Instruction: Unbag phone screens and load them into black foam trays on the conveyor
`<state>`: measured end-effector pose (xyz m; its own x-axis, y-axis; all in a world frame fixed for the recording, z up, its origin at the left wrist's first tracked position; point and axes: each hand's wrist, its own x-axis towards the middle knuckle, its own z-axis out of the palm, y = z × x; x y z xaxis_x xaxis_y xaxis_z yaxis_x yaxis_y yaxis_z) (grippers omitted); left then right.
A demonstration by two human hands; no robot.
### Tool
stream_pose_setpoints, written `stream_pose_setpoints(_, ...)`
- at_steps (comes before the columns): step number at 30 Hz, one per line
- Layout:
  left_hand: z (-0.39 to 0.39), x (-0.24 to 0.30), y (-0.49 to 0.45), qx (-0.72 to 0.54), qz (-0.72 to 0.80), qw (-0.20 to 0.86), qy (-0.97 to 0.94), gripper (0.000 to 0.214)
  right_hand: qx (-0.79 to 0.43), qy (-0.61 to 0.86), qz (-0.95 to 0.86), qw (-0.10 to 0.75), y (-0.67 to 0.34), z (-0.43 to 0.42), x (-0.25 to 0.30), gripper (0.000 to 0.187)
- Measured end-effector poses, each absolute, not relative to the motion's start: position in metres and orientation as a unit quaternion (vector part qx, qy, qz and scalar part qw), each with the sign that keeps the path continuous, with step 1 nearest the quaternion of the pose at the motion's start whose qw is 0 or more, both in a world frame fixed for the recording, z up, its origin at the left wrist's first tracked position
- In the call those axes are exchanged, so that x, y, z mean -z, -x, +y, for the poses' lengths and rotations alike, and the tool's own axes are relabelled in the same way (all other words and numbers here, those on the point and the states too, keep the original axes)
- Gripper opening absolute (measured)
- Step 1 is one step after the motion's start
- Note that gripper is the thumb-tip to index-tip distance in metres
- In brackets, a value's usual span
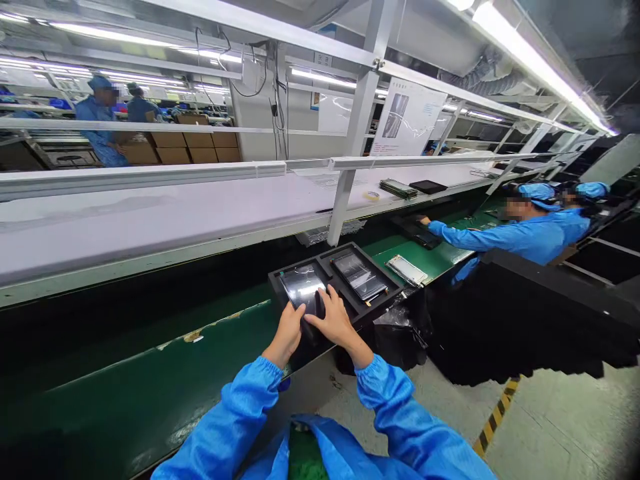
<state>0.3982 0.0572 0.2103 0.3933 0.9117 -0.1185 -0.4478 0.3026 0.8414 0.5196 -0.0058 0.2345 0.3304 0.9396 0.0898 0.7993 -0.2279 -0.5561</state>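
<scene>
I'm watching through the head camera as the person's left hand (286, 335) and right hand (336, 323) are meeting over a dark, glossy rectangular display panel (303, 288). The panel is lying flat in the left compartment of a black moulded two-compartment tray (345, 248), with its long axis appearing to run away from the person and its near end sitting under the hands. The fingers (320, 315) are spreading over that near end, not clenching into fists, but I cannot tell whether they are actually grasping it. A second dark glossy panel (359, 275) is lying in the right compartment. The tray is sitting on a long green conveyor surface (150, 377), and a silver-edged rectangular panel (406, 270) is lying just beyond it. Further along, a co-worker in a blue smock (515, 238) is reaching towards a black tray (416, 231).
</scene>
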Motion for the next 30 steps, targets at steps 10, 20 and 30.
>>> stream_pose_setpoints(10,0.096,-0.192,-0.436,-0.489,0.452,0.663,-0.342,0.057,-0.150,0.781,-0.549,0.256,-0.562,0.052,-0.189,0.062)
stream_pose_setpoints(20,0.076,-0.186,-0.440,-0.492,0.468,0.632,-0.373,0.064,-0.159,0.746,-0.587,0.274,-0.579,0.046,-0.187,0.053)
stream_pose_setpoints(30,0.071,-0.198,-0.434,-0.481,0.450,0.661,-0.360,0.067,-0.150,0.735,-0.601,0.277,-0.580,0.052,-0.178,0.052)
